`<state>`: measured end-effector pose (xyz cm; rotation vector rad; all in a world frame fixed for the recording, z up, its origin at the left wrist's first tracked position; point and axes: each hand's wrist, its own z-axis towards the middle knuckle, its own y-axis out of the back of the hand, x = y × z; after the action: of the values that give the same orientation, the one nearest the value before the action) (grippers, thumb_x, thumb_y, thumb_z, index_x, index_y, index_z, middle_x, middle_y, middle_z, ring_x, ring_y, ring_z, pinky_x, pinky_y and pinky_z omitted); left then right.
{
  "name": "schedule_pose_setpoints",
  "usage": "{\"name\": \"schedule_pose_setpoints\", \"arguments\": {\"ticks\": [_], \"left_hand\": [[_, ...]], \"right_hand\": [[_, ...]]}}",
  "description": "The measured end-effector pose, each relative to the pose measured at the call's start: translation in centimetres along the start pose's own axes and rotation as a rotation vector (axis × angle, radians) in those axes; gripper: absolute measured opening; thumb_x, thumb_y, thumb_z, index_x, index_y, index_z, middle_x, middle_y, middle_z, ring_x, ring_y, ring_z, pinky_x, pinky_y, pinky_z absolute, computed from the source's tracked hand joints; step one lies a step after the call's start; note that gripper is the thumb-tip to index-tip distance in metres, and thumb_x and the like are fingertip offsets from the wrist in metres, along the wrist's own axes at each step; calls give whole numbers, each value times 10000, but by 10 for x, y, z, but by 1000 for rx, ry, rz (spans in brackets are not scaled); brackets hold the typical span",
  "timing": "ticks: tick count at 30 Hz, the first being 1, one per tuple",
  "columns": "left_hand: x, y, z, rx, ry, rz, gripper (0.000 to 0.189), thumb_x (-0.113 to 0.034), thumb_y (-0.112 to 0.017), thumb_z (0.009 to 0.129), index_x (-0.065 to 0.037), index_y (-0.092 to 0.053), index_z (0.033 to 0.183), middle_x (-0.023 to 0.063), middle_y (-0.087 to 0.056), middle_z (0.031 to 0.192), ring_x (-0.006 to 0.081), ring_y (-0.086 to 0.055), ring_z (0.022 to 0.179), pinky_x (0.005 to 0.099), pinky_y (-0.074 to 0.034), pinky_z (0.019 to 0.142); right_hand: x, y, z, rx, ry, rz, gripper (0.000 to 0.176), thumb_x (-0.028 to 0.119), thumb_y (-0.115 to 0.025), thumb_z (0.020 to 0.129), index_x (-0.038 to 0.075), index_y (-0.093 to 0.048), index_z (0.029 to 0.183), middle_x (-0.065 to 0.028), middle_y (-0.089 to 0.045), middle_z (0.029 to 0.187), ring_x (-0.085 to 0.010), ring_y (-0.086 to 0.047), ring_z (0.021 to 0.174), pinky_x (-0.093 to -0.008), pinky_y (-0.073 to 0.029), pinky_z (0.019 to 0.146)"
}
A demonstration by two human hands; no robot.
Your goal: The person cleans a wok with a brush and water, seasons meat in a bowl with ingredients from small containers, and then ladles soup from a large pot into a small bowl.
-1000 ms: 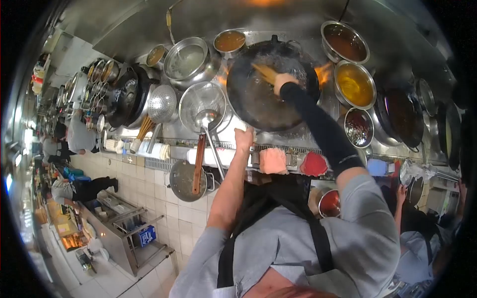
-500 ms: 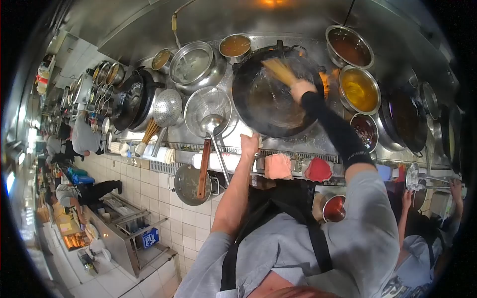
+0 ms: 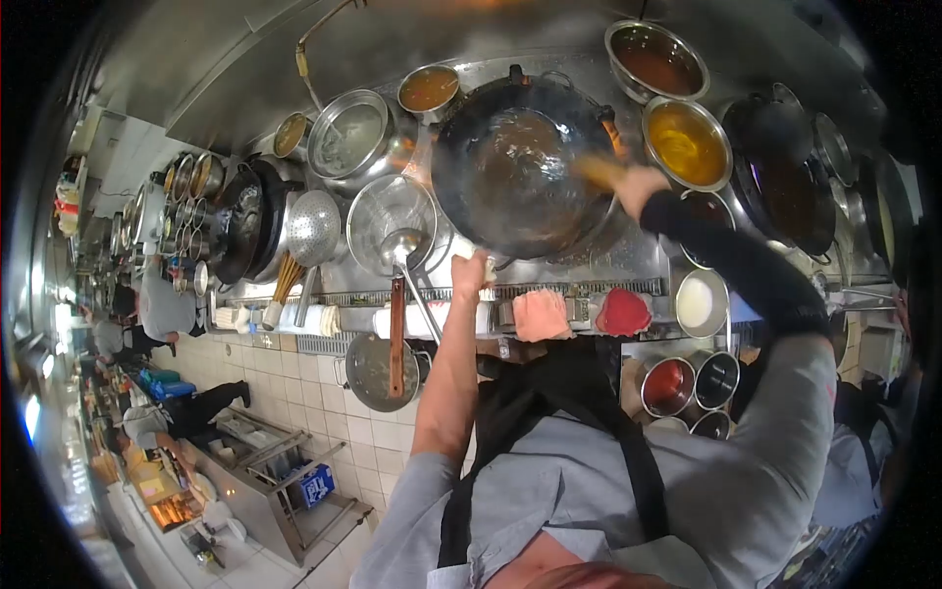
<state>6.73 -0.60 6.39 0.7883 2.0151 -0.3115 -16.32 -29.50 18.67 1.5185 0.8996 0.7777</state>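
Observation:
A large black wok (image 3: 461, 211) sits on the burner in front of me, with liquid glinting inside it. My left hand (image 3: 469, 273) is closed at the wok's near edge, gripping it with a bit of pale cloth (image 3: 489, 267); the fingers partly hide the grip. In my right hand (image 3: 641, 188) is a bamboo wok brush (image 3: 601, 174), smeared by motion, its bristles over the wok's right rim. Flame (image 3: 610, 130) shows beside that rim.
A wire strainer (image 3: 368, 221) and a ladle (image 3: 401, 245) lie left of the wok. Bowls of amber oil (image 3: 687, 145) and brown liquid (image 3: 655, 61) stand at the right. Folded pink (image 3: 542, 314) and red cloths (image 3: 623, 311) rest along the front rail. Another person (image 3: 849, 471) stands at the right.
My right hand has swung the brush from the wok's far left part to its right rim. My left hand stays at the near edge. The whole view has shifted slightly.

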Motion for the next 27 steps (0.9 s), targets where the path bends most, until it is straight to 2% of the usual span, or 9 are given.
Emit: {"name": "schedule_pose_setpoints", "arguments": {"ticks": [2, 5, 11, 14, 18, 22, 24, 26, 27], "left_hand": [[-1, -1, 0, -29, 50, 51, 229, -175, -712, 834, 39, -672, 903, 131, -676, 790, 206, -646, 576, 333, -517, 422], [-9, -4, -6, -3, 42, 76, 223, -173, -694, 839, 28, -679, 933, 107, -683, 808, 202, -668, 648, 338, -533, 464], [13, -6, -19, -6, -85, -184, 91, -112, -629, 881, -76, -634, 964, 34, -638, 771, 148, -594, 541, 284, -472, 408], [17, 6, -40, 46, -93, -211, 77, -129, -639, 896, -85, -636, 959, 24, -644, 762, 139, -603, 546, 285, -469, 405], [18, 16, -62, -24, -144, -157, 118, -113, -631, 898, -56, -631, 1002, 36, -651, 767, 146, -624, 565, 293, -485, 403], [5, 16, -77, -70, -219, -39, 179, -90, -623, 874, -13, -608, 1035, 65, -644, 796, 158, -616, 568, 299, -472, 396], [0, 25, -77, -44, -214, 32, 201, -71, -616, 874, -2, -603, 1062, 70, -639, 800, 159, -603, 560, 298, -461, 393], [-23, 25, -94, -29, -266, 37, 202, -61, -614, 873, 2, -603, 1064, 72, -632, 794, 157, -590, 550, 299, -450, 390], [-34, 24, -104, -25, -286, 40, 202, -56, -613, 872, 4, -603, 1065, 72, -629, 791, 156, -584, 545, 299, -444, 388]], "right_hand": [[-27, -43, 81, -122, 91, -29, 300, 205, -464, 1006, 106, -689, 1179, -185, -740, 924, -380, -735, 875, -520, -584, 754], [63, -13, 135, 56, -393, 324, 285, 180, -682, 807, 67, -791, 1045, -210, -753, 1099, -383, -727, 1063, -469, -592, 906], [181, -29, 50, 2, -139, 470, 233, 187, -641, 852, 55, -779, 987, -232, -750, 1025, -391, -732, 1007, -483, -594, 862], [146, -19, -23, 56, 0, 415, 194, 181, -601, 875, 63, -753, 899, -212, -752, 917, -404, -739, 905, -511, -596, 780], [50, 17, -105, 231, -71, 158, 218, 191, -631, 877, 71, -768, 997, -208, -756, 943, -397, -738, 915, -495, -589, 799], [-3, 33, -183, -276, -277, 359, 296, 205, -697, 873, 95, -732, 1146, -222, -731, 885, -433, -704, 867, -525, -565, 785], [-15, -2, -210, -213, -399, 541, 483, 198, -728, 858, 94, -656, 1324, -254, -719, 1066, -433, -704, 871, -517, -559, 815], [-16, -83, -244, -457, -400, 697, 532, 228, -715, 909, 63, -607, 1404, -240, -732, 1089, -364, -726, 730, -457, -575, 654], [0, -82, -257, -344, -608, 1095, 555, 243, -706, 935, 44, -573, 1436, -221, -734, 1069, -311, -714, 676, -410, -554, 576]]}}
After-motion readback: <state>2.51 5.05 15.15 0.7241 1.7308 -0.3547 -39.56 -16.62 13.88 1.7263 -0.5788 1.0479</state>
